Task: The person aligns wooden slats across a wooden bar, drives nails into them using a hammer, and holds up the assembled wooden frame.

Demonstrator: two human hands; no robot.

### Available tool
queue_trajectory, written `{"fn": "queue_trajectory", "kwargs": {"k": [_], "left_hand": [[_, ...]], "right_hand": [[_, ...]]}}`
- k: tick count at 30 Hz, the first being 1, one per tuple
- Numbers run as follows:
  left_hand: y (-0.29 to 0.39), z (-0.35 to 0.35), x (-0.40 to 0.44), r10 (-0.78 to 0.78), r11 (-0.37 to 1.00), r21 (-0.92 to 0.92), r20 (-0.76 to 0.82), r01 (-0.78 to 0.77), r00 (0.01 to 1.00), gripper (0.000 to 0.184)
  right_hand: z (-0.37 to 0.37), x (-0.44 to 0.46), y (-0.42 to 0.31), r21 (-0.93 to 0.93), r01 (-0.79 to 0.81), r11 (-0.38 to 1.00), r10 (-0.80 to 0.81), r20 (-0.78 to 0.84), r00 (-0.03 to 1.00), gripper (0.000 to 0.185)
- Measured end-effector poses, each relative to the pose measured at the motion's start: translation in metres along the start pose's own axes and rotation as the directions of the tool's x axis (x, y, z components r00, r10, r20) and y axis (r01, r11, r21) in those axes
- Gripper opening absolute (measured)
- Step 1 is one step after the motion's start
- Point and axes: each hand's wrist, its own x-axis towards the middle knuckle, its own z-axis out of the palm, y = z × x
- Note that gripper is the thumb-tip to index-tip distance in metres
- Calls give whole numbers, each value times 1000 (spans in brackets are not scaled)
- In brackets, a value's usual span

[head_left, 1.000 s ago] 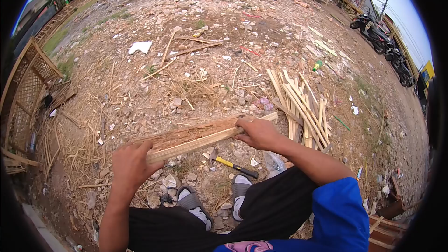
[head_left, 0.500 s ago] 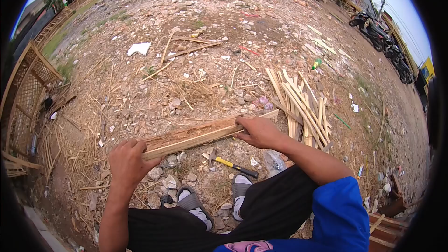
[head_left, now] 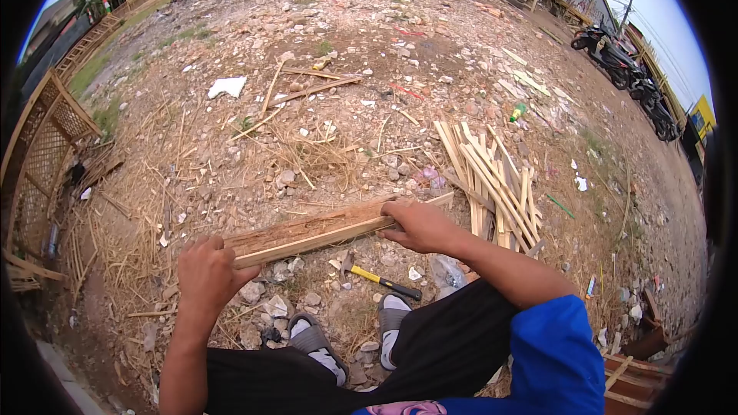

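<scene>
My left hand [head_left: 206, 270] is closed around the left end of a pale wooden strip [head_left: 323, 241] and a rough brown board [head_left: 307, 226]. The strip lies along the board's near edge. Toward the other end, my right hand [head_left: 419, 226] grips the strip from above, thumb on the near side, and its fingertips are partly hidden. The strip's tip sticks out to the right past that hand. Below the wood, a hammer [head_left: 380, 275] with a yellow and black handle lies on the ground in front of my sandaled feet.
Right of the hands is a pile of thin wooden strips [head_left: 496, 177]. A clear plastic bag [head_left: 447, 271] lies near my knee. Rubble and straw cover the ground. A lattice panel [head_left: 46, 154] stands at left, and motorcycles [head_left: 626, 69] are parked at far right.
My right hand and the right end of the strip have come slightly lower and toward me. The left hand keeps its hold, and the view has shifted a little.
</scene>
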Motion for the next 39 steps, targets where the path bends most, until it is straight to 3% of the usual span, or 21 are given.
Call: {"fn": "queue_trajectory", "kwargs": {"k": [17, 26, 29, 32, 35, 39], "left_hand": [[2, -1, -1, 19, 1000, 12, 20, -19, 1000, 45], [9, -18, 2, 48, 960, -279, 66, -27, 997, 55], [1, -3, 0, -26, 870, -492, 10, 28, 1000, 46], [5, -16, -2, -77, 809, -582, 24, 77, 997, 48], [7, -31, -1, 7, 834, -552, 35, 14, 999, 45], [13, -42, -1, 19, 831, -555, 12, -9, 1000, 26]], "right_hand": [[-3, -1, -1, 24, 17, 1000, -18, 26, 999, 42], [-5, -1, -3, -43, -51, 998, 55, 94, 994, 44], [-4, -3, 3, -70, -47, 996, 51, 65, 997, 41], [-8, -4, 0, -82, -47, 996, 55, 89, 995, 39], [-4, -1, 3, -88, -22, 996, 36, 164, 986, 44], [-3, -2, 6, -97, 14, 995, 3, 175, 985, 48]]}}
